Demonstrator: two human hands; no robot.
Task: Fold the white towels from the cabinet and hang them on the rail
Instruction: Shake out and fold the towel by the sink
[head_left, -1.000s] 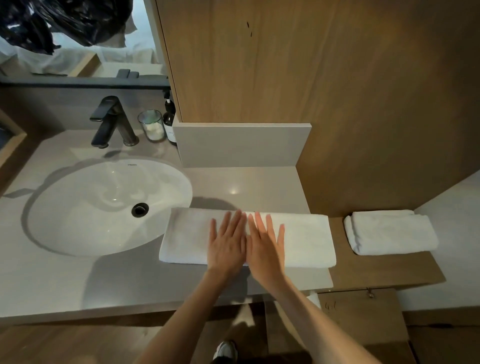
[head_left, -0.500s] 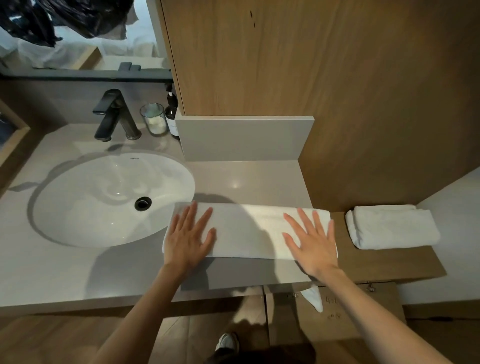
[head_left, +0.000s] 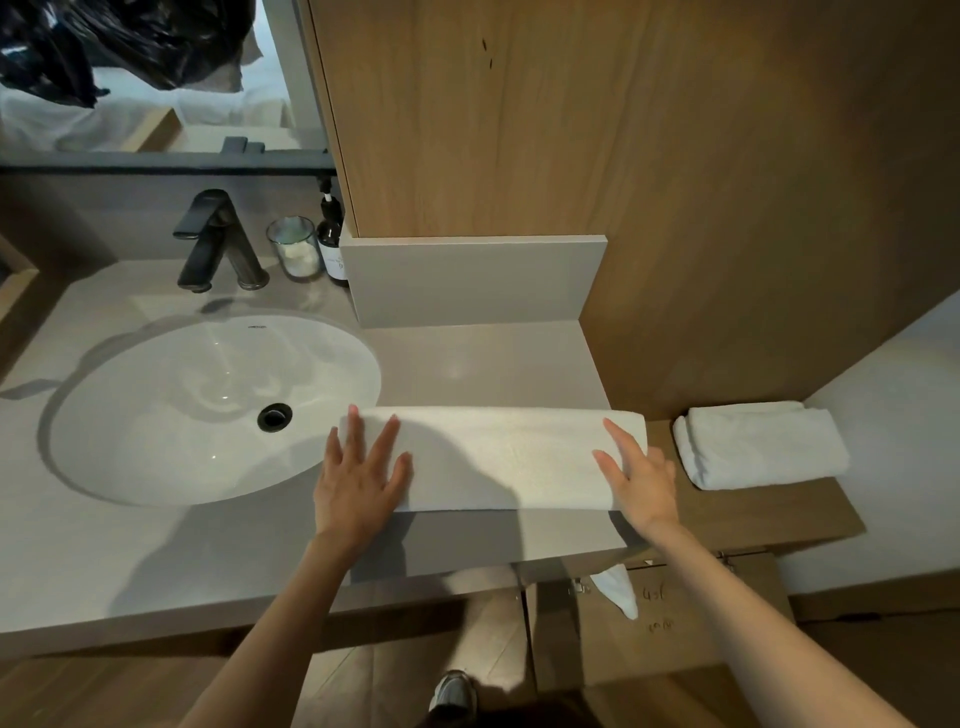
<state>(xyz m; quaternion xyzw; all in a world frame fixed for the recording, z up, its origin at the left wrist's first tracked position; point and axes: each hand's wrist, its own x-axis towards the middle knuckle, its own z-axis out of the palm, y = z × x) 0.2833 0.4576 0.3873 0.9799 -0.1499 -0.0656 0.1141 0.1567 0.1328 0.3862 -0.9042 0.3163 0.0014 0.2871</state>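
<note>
A white towel (head_left: 498, 457), folded into a long narrow strip, lies flat on the grey counter (head_left: 483, 358) just right of the sink. My left hand (head_left: 361, 480) rests flat on its left end with fingers spread. At the towel's right end is my right hand (head_left: 639, 475), its straight fingers lying on the cloth. A second white towel (head_left: 761, 447), folded small, sits on the wooden shelf (head_left: 779, 512) to the right. No rail is visible.
A white oval sink (head_left: 208, 405) with a black tap (head_left: 213, 241) fills the left of the counter. A glass (head_left: 297, 248) and a dark bottle (head_left: 332, 244) stand behind it. Below the counter a white scrap (head_left: 618, 590) hangs at a wooden cabinet door (head_left: 675, 618).
My hands have slid apart from the towel's middle to its two ends. Since half a second ago they shifted a little further outward.
</note>
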